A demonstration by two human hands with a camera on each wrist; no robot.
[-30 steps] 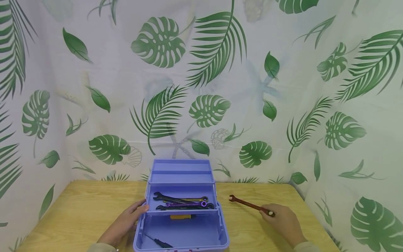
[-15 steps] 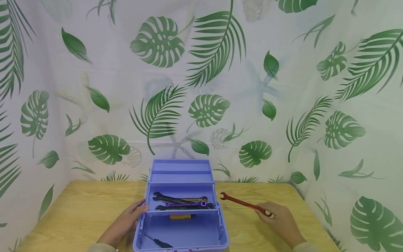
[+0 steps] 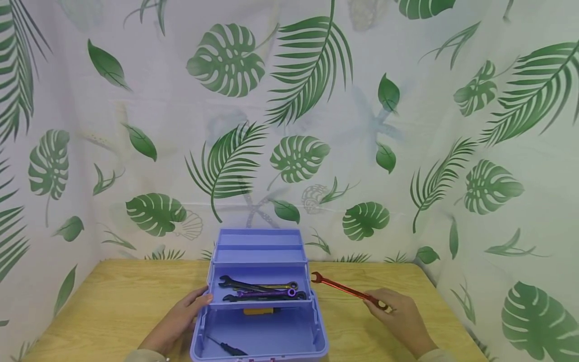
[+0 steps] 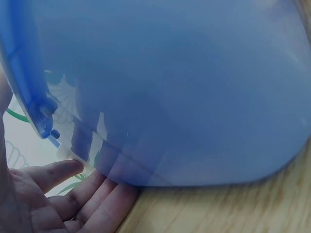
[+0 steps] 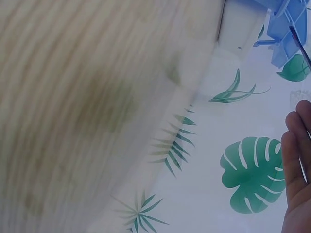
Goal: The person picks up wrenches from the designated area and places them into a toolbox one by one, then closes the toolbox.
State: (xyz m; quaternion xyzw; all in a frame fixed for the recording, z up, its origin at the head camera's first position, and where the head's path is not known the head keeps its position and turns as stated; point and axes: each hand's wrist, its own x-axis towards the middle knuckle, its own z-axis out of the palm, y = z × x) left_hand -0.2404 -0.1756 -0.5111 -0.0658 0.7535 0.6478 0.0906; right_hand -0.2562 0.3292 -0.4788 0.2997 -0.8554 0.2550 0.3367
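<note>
A blue-purple toolbox (image 3: 322,332) stands with its lid raised and its tray folded out. My left hand (image 3: 181,319) rests against its left side, the thumb at the tray's corner. In the left wrist view, the straight fingers (image 4: 109,206) touch the box's glossy wall. To the right of the box, my right hand (image 3: 400,319) pinches a red combination wrench (image 3: 345,288) near its ring end. The wrench's open jaw points left, close to the tray's right edge. Part of its shaft (image 5: 301,46) shows in the right wrist view, above the right fingertips.
Several wrenches, among them a purple wrench (image 3: 267,293), lie in the tray. Below, the box bottom holds a dark screwdriver (image 3: 232,349) and a yellow-handled tool (image 3: 259,311), partly hidden under the tray. A leaf-patterned curtain (image 3: 289,110) stands behind the wooden table (image 3: 135,286).
My right hand has moved slightly left and up, bringing the red wrench's open end nearer the tray. The left hand and the toolbox have stayed in place.
</note>
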